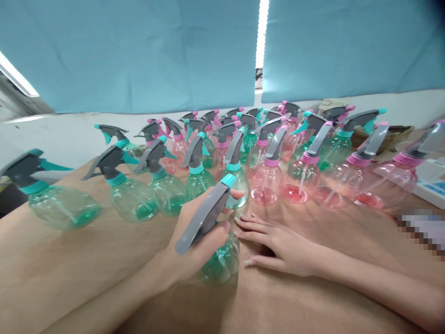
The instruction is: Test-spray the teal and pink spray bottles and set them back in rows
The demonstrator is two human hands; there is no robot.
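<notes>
My left hand [194, 241] is wrapped round the neck of a green spray bottle [222, 262] with a grey head and a turquoise nozzle. The bottle is at the near middle of the wooden table [146, 264], and its collar is hidden by my fingers. To its right, my right hand [278, 243] lies palm down with fingers stretched out and holds nothing. Its fingertips are close to the bottle; whether they touch it I cannot tell. Just beyond my hands stand a green spray bottle [238, 188] and a pink spray bottle [266, 185].
Several green and pink spray bottles fill the table's far half, green ones [132, 199] mostly front left, pink ones [365, 185] front right. A blurred flat object [424, 227] and a white device [433, 185] are at the right. Blue sheeting [139, 55] hangs behind.
</notes>
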